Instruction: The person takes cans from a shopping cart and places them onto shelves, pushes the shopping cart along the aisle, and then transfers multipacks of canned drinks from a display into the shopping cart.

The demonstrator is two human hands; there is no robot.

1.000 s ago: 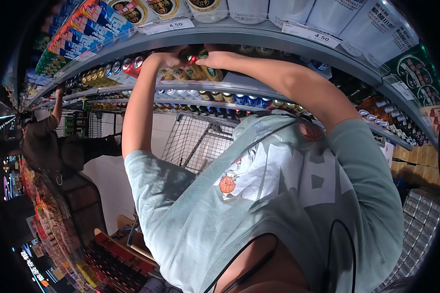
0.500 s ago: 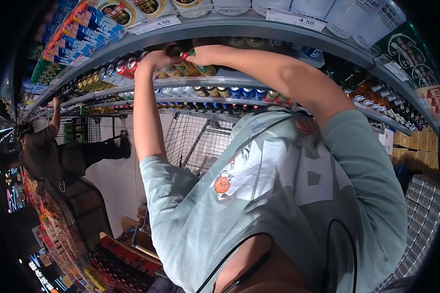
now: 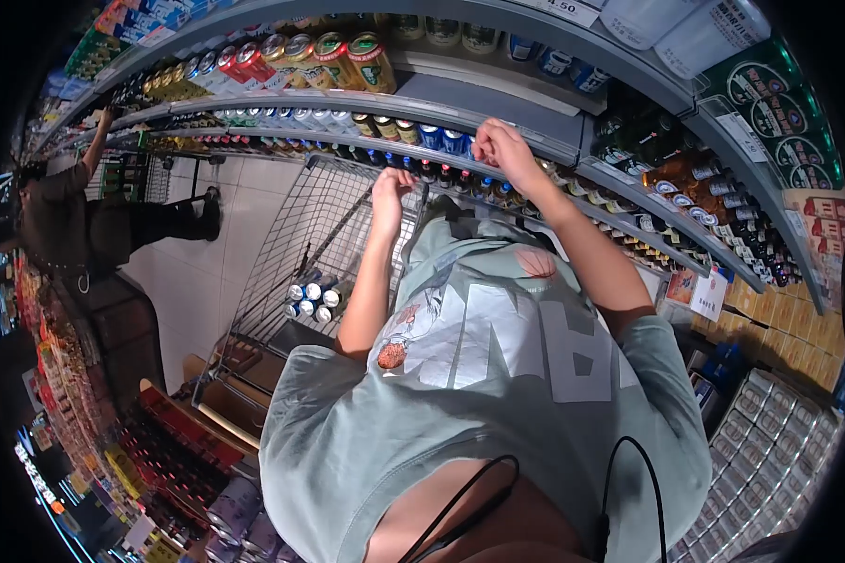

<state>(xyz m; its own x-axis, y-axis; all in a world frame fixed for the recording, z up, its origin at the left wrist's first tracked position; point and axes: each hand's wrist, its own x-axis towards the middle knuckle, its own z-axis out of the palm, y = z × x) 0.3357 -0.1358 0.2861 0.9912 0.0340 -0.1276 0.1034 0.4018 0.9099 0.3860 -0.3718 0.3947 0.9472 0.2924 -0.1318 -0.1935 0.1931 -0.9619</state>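
Observation:
My left hand (image 3: pixel 391 186) hovers above the far end of the wire shopping cart (image 3: pixel 286 202), its fingers loosely bent and nothing visible in them. Further right, in front of the shelf edge, my right hand (image 3: pixel 505 153) is half curled, also with nothing visible in it. Just beyond the hands, a row of upright gold and red drink cans (image 3: pixel 371 64) stands on the upper shelf. Blue cans (image 3: pixel 430 137) line the shelf below, close to my right hand. Several cans with silver tops (image 3: pixel 312 298) are grouped inside the cart near its handle.
Bottles (image 3: pixel 671 178) fill the shelves on the right. Stacked wrapped can packs (image 3: pixel 760 460) and yellow cartons (image 3: pixel 789 314) stand at my right side. On the left, another person (image 3: pixel 66 220) reaches toward the shelf near a second cart. Packaged goods (image 3: pixel 75 403) line the lower left.
Both hands have come back from the cans on the upper shelf and are now apart, nearer my body. The view has shifted, bringing the cart and its cans into sight.

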